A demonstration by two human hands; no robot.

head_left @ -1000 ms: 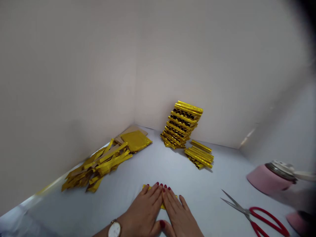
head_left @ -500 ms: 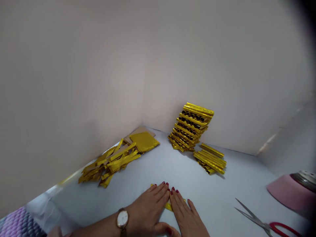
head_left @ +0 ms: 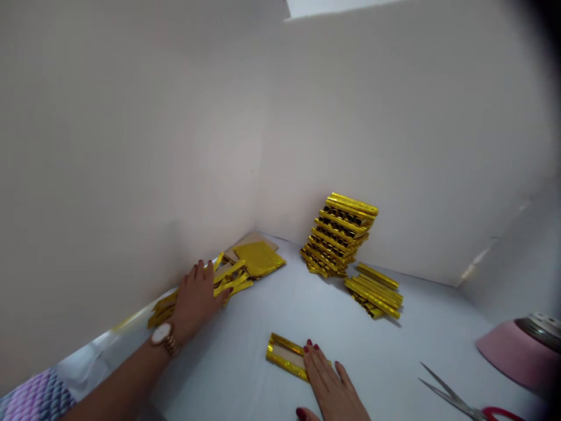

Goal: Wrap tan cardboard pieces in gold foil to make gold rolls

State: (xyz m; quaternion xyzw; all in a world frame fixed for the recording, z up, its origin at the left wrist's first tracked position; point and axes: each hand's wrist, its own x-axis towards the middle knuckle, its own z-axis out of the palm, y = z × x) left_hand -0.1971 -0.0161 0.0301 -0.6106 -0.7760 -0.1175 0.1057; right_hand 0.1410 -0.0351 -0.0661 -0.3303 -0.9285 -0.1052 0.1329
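Under the fingers of my right hand (head_left: 328,380) lies a gold foil paper (head_left: 287,366) with its two long edges folded inward, a pale brown strip showing between them. That hand is flat, fingers stretched out, and hides the paper's right part. My left hand (head_left: 198,292), with a watch (head_left: 162,334) on the wrist, is over a loose heap of gold paper strips (head_left: 232,283) at the left. Its fingers are stretched and a little apart, the thumb out to the right. Nothing shows held in it, and it covers the middle of the heap.
Behind the strips is a stack of gold paper squares (head_left: 258,258). Rolled gold tubes form a crisscross tower (head_left: 339,234) by the wall, with more tubes (head_left: 374,295) beside it. Red-handled scissors (head_left: 456,400) lie open at right, near a pink rounded object (head_left: 517,351).
My left hand has left the folded paper and moved left onto the strips, uncovering the paper's left part. My right hand stays on the paper. The view has tilted slightly upward.
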